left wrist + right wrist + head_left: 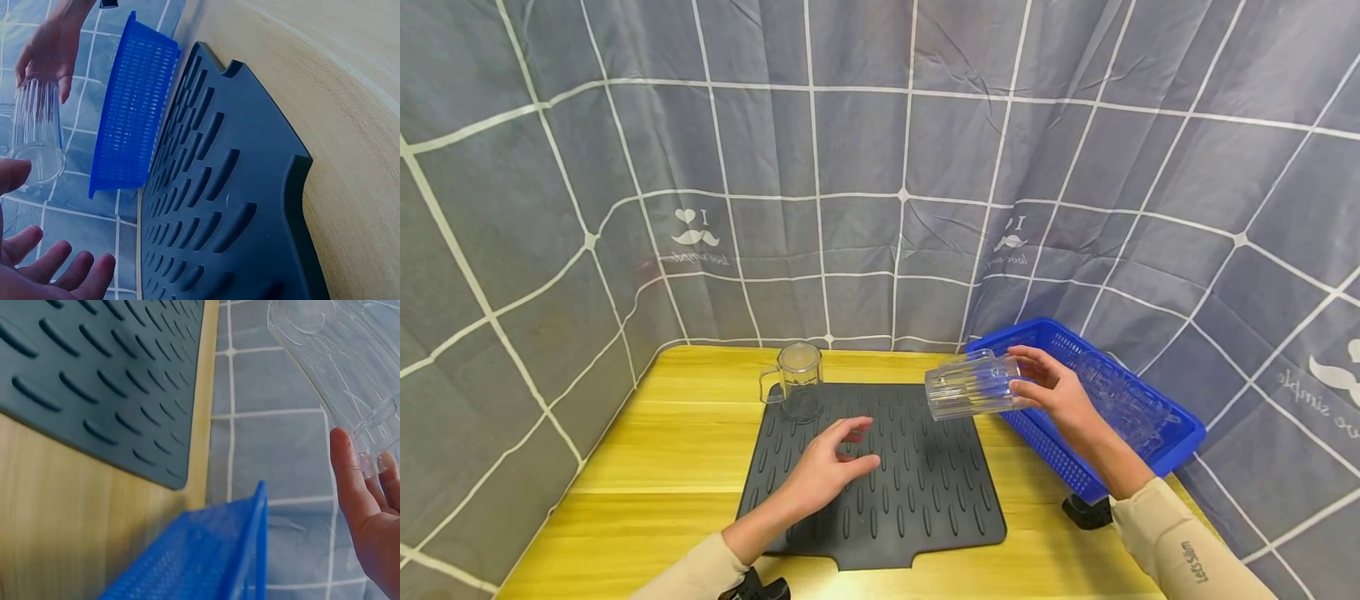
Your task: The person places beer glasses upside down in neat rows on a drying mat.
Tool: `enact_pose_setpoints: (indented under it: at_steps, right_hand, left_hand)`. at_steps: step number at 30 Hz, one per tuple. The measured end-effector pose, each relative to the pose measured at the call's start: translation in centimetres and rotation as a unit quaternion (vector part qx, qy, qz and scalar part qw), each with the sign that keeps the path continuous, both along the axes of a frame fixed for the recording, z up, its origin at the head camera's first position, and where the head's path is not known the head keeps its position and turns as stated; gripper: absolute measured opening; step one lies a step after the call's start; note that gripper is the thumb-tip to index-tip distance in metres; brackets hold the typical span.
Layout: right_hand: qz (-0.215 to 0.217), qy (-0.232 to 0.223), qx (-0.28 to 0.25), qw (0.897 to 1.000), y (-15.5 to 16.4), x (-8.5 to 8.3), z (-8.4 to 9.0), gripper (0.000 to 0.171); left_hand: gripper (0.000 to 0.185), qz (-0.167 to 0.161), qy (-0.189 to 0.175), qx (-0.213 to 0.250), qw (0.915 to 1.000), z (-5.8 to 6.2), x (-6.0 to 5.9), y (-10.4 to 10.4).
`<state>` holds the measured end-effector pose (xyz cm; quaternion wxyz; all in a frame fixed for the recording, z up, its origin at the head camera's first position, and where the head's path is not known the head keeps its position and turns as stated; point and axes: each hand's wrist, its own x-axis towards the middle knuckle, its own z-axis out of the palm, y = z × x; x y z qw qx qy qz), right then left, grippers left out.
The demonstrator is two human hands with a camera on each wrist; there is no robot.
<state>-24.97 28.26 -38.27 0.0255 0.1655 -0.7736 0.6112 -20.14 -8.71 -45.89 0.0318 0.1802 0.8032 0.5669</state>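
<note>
Head view: right hand (1051,385) grips a clear ribbed glass (972,385) by its base, held sideways above the drying mat's (880,492) right edge, beside the blue basket (1180,437). Left hand (831,467) hovers over the mat, fingers relaxed, empty.

Left wrist view: fingers (59,265) spread apart.

Right wrist view: glass (340,375) pinched at the fingertips (350,481).

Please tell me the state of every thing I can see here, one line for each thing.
Glass: tilted on its side in the air, held by the right hand.
Mug: upright on the mat, empty.
Mat: flat on the table.
Basket: on the table, holding clear glassware.
Left hand: open above the mat, holding nothing.
</note>
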Motion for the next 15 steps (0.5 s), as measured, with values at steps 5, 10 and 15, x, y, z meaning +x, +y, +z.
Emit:
enact_pose_setpoints:
  at_steps: [5, 10, 15]
  right_hand:
    - [0.01, -0.014, -0.028, 0.999, -1.0, 0.2, -0.7, 0.052]
    - [0.024, -0.03, -0.055, 0.998, -1.9, 0.4, -1.5, 0.054]
    - [0.027, -0.043, -0.081, 0.995, -2.7, 0.6, -2.4, 0.052]
  left_hand:
    - [0.054, 0.002, 0.003, 0.0, 1.0, 0.0, 0.0, 0.2]
    - [0.055, 0.011, 0.007, -0.002, 0.9999, -0.1, -0.2, 0.4]
    - [0.058, 0.012, 0.008, -0.004, 0.9999, -0.1, -0.3, 0.7]
